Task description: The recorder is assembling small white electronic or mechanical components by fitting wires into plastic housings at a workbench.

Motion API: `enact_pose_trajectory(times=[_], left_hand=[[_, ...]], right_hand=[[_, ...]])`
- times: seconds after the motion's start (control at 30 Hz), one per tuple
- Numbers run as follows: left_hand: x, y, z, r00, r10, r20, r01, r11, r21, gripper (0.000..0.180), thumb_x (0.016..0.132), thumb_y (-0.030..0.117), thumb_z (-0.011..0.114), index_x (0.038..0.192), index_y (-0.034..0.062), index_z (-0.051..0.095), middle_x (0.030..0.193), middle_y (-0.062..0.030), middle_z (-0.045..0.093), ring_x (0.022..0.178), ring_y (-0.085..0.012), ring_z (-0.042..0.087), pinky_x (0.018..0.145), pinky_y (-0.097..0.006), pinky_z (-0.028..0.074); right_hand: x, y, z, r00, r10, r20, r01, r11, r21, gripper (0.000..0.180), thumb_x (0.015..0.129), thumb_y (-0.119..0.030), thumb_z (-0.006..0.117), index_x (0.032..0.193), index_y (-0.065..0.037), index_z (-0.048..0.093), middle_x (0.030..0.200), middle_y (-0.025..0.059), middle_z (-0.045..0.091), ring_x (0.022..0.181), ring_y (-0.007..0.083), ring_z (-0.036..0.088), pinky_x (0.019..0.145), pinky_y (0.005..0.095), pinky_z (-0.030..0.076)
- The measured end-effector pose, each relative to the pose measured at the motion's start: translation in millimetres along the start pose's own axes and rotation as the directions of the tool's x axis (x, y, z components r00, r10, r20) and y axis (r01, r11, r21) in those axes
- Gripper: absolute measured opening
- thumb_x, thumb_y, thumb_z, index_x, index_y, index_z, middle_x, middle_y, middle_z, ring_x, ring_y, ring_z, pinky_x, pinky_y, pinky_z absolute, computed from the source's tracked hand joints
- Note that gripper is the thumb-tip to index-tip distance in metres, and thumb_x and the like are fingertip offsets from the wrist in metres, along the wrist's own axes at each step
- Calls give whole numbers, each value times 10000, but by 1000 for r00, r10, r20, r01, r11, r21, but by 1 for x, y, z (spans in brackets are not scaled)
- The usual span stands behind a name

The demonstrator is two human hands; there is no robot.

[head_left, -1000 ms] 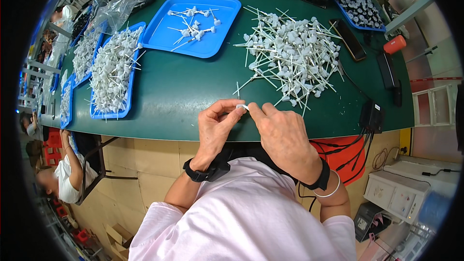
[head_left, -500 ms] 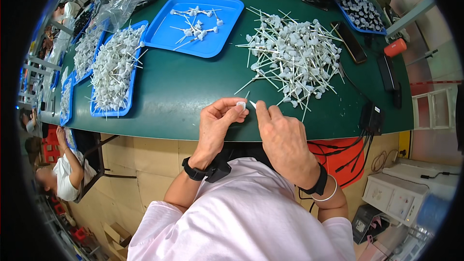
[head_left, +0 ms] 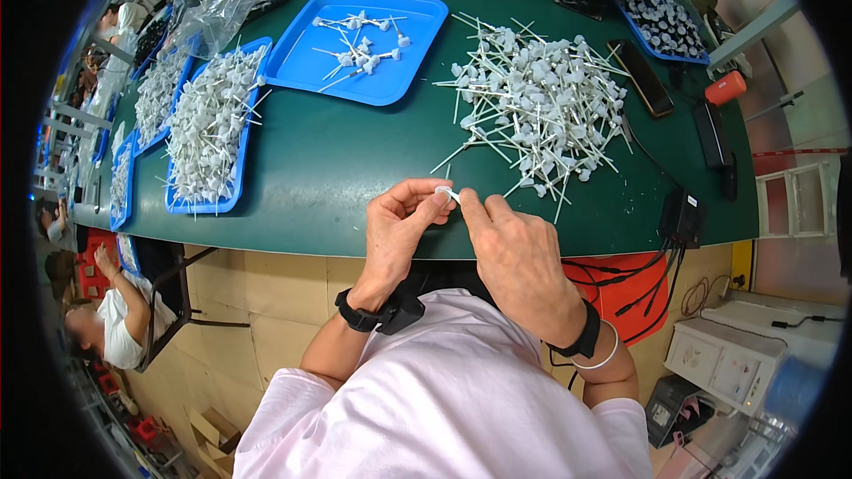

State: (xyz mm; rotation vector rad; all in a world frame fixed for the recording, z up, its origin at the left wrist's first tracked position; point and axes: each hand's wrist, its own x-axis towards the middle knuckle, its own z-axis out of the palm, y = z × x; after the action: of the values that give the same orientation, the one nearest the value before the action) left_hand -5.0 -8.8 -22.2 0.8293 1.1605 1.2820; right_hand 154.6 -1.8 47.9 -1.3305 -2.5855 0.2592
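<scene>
Near the front edge of the table, my left hand (head_left: 396,223) pinches a small white plastic part (head_left: 443,190) between thumb and fingertips. A thin stem on it points away from me. My right hand (head_left: 522,253) is closed on a slim, pale pointed tool (head_left: 456,198), whose tip meets the white part; the rest of the tool is hidden by the fingers. Beyond my right hand lies a loose pile of white stemmed parts (head_left: 543,106). Several similar parts lie in the blue tray (head_left: 297,66) ahead and to the left.
Narrower blue trays heaped with white parts (head_left: 209,129) line the left. On the right are a phone (head_left: 641,78), a black power strip (head_left: 713,137), cables and a red cylinder (head_left: 726,88). Another blue tray (head_left: 683,58) stands far right. A person (head_left: 129,310) sits at the left.
My right hand has shifted slightly left, bringing the pointed tool from a small gap away up against the white part. The part's stem has tilted a little; my left hand stays in place.
</scene>
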Motion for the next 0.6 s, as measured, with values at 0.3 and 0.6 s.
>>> enact_pose_trajectory(times=[0.3,0.6], left_hand=[[-2,-4,0,993,115,-13,-112,984,141,188,880,56,672,1055,-14,678,870,-62,686,770,-112,632,736,-243,518],[5,5,-2,996,-32,88,32,999,1,231,915,97,636,1105,-30,666,948,-100,704,853,-139,674,757,-258,539]], right_hand=[[2,2,0,1000,-5,28,6,1000,-25,280,781,-45,641,1033,24,539,804,131,616,664,240,681,549,326,547],[-4,7,-11,1000,4,14,-5,999,47,359,796,-55,622,1133,43,546,836,137,604,679,237,669,544,321,536]])
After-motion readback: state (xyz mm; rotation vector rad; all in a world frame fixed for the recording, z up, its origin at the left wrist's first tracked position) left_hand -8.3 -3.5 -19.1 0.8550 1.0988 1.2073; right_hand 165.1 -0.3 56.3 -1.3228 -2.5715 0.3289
